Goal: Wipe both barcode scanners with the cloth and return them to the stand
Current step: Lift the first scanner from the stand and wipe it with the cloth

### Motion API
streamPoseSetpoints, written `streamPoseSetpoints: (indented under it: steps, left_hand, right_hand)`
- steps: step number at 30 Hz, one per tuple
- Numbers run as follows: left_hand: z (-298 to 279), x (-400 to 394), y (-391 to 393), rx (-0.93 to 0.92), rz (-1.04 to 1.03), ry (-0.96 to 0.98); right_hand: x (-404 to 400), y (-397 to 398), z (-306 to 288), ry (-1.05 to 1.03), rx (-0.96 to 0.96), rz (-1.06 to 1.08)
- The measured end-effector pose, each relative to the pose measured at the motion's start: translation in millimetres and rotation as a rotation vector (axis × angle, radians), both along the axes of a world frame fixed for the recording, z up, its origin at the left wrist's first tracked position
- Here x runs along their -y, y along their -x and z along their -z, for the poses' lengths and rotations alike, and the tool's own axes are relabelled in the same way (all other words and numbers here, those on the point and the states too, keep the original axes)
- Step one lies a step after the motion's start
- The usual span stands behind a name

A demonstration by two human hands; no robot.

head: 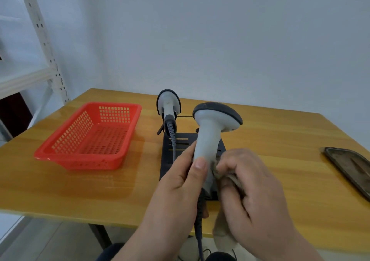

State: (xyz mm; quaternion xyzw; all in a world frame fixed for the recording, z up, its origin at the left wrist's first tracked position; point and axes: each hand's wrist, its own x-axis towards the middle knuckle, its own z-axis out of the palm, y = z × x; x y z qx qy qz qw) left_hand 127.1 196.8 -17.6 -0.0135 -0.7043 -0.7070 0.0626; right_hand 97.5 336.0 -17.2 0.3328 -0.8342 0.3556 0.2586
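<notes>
My left hand [180, 182] grips the handle of a white barcode scanner [210, 132] with a dark grey head, held upright above the black stand [180, 142]. Against the lower handle, my right hand [252, 192] presses a bunched beige cloth [222, 234], whose loose end hangs below the table edge. A coiled dark cable drops from the held scanner's base. The second white scanner [168, 104] sits upright in the stand's cradle behind, its own cable running down over the stand.
A red plastic basket [60, 152] stands on the wooden table [80, 190] at the left. A dark flat tray [352, 166] lies at the right edge. White metal shelving [46, 46] rises at the far left beside the wall.
</notes>
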Motion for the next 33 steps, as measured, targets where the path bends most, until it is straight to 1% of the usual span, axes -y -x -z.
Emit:
streamPoseSetpoints:
  steps: [2, 3, 4, 7, 8, 14, 18, 20, 22, 26, 28, 31, 33]
  left_hand:
    - [-3, 0, 1, -0.010, -0.013, 0.014]
    - [-4, 0, 3, -0.023, -0.017, 0.035]
    - [-5, 0, 5, -0.038, -0.023, 0.064]
    - [1, -2, 17, -0.076, -0.050, 0.179]
    - [4, -4, 21, -0.091, -0.063, 0.217]
    - [9, -13, 38, -0.163, -0.186, 0.518]
    - [6, -19, 51, -0.232, -0.163, 0.608]
    - [8, -20, 57, -0.191, -0.131, 0.581]
    - [9, -21, 64, -0.106, -0.089, 0.506]
    - [12, -17, 77, -0.008, -0.036, 0.333]
    - [13, -12, 83, 0.073, 0.024, 0.250]
    - [14, -11, 88, 0.129, 0.120, 0.234]
    - [12, -11, 89, 0.110, 0.078, 0.224]
  right_hand:
    - [-6, 9, 8, -0.169, 0.000, 0.022]
    - [-9, 13, 11, -0.183, 0.036, 0.052]
    - [-11, 14, 12, -0.126, 0.107, 0.085]
    - [-5, 15, 3, 0.239, 0.364, 0.073]
    - [-2, 17, -3, 0.295, 0.415, 0.062]
    - [2, 37, -25, 0.270, 0.682, 0.067]
    - [-5, 57, -27, 0.291, 0.839, 0.049]
    - [-12, 66, -26, 0.342, 0.897, 0.023]
    - [-17, 73, -23, 0.369, 0.934, 0.016]
    - [-24, 86, -15, 0.411, 0.943, 0.055]
    - [-26, 91, -13, 0.414, 0.937, 0.066]
    - [-26, 97, -13, 0.385, 0.925, 0.033]
    - [-23, 98, -12, 0.330, 0.902, 0.008]
